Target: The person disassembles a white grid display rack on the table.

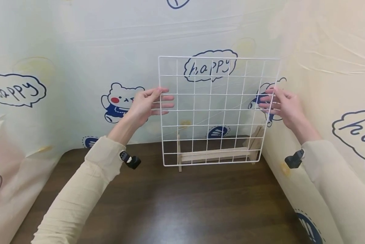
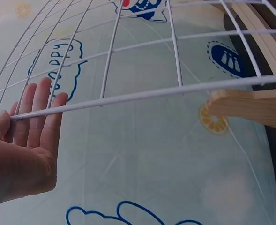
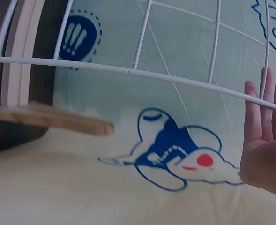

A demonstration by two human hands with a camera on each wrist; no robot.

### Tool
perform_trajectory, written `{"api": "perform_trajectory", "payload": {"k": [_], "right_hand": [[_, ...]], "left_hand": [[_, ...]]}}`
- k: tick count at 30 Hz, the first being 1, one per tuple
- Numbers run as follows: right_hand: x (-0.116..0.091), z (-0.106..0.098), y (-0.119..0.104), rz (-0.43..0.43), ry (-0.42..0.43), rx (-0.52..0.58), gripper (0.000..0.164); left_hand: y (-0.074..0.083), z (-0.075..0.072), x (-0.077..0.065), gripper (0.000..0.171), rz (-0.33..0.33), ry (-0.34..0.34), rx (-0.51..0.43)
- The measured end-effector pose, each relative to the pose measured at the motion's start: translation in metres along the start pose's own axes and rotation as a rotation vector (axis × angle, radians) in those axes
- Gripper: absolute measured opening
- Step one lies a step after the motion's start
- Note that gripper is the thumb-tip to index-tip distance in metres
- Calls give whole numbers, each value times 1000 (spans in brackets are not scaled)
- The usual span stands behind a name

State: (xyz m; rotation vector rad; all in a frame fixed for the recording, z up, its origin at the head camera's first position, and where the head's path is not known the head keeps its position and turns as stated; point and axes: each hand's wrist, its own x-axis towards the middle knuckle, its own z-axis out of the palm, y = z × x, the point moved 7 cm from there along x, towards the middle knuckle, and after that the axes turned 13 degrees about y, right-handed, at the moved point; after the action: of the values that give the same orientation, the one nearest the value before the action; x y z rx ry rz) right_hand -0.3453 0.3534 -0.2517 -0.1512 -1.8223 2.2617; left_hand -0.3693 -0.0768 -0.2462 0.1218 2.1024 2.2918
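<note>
A white wire grid panel (image 1: 209, 109) is held upright, tilted slightly, between both hands. On its left edge wire, my left hand (image 1: 146, 103) grips with the thumb in front and the fingers reaching behind the grid. My right hand (image 1: 287, 105) pinches the opposite edge at about the same height, its fingers also behind the wires. Directly behind the panel's lower part is a light wooden stand (image 1: 213, 156), with a crossbar between two side pieces. In the left wrist view, a rounded wooden end (image 2: 245, 103) shows just past the edge wire; another wooden end (image 3: 58, 119) appears in the right wrist view.
The stand rests on a dark brown wooden table (image 1: 170, 203) near its back. Pale sheeting (image 1: 87, 61) printed with bears and speech bubbles hangs behind and on both sides, close to the right arm. Small black cameras (image 1: 132, 161) sit at each sleeve cuff.
</note>
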Motion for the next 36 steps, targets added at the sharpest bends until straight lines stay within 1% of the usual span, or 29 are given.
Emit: {"api": "perform_trajectory", "payload": {"k": [3, 5, 9, 13, 16, 21, 25, 29, 34, 36], "right_hand": [[-5, 3, 11, -2, 3, -24, 31], [-9, 4, 19, 8, 9, -26, 29], [-16, 6, 33, 50, 0, -1, 25], [-22, 11, 42, 74, -19, 23, 25], [-26, 16, 45, 75, -36, 20, 25], [-34, 25, 53, 102, -48, -13, 27], [-38, 30, 63, 137, -38, -22, 27], [-41, 37, 72, 145, -20, -44, 27], [-51, 49, 81, 144, 14, -118, 36], [-55, 55, 84, 156, 13, -123, 38]], "left_hand": [[-8, -7, -3, 43, -17, -9, 5], [-14, -12, -4, 43, -32, -12, 5], [-24, -21, -7, 45, -48, -16, 3], [-30, -30, -10, 47, -44, -15, -2], [-35, -39, -12, 47, -45, 1, 7], [-48, -56, -14, 48, -89, 41, 4], [-58, -64, -14, 50, -119, 61, -2], [-63, -72, -14, 49, -136, 91, -6], [-69, -84, -16, 46, -152, 115, 23], [-71, -89, -18, 47, -161, 123, 39]]}}
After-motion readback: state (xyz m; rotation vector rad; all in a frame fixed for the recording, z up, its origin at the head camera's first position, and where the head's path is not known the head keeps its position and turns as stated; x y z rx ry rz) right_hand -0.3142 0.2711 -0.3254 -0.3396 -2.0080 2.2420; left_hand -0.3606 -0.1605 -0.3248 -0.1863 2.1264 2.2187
